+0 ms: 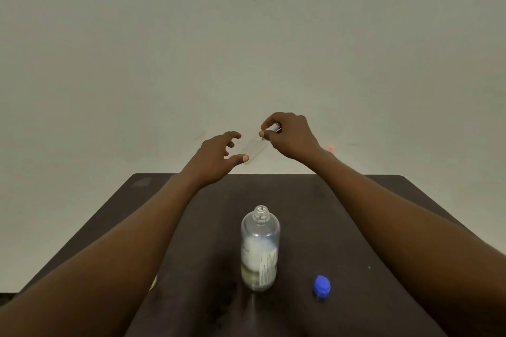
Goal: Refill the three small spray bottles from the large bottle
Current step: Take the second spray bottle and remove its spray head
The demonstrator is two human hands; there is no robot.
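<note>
A large clear bottle (260, 247) with a white label stands uncapped in the middle of the dark table (356, 213), with a little liquid at its bottom. Its blue cap (322, 285) lies to its right. Above the table's far edge I hold a small clear spray bottle (253, 148), tilted. My right hand (287, 135) pinches its white top end. My left hand (219, 157) is spread by the bottle's lower end, thumb tip touching it. I see no other small spray bottles.
A plain pale wall (246, 49) rises behind the table. My two forearms stretch over the table on either side of the large bottle. A small pale object (154, 282) peeks out under my left forearm.
</note>
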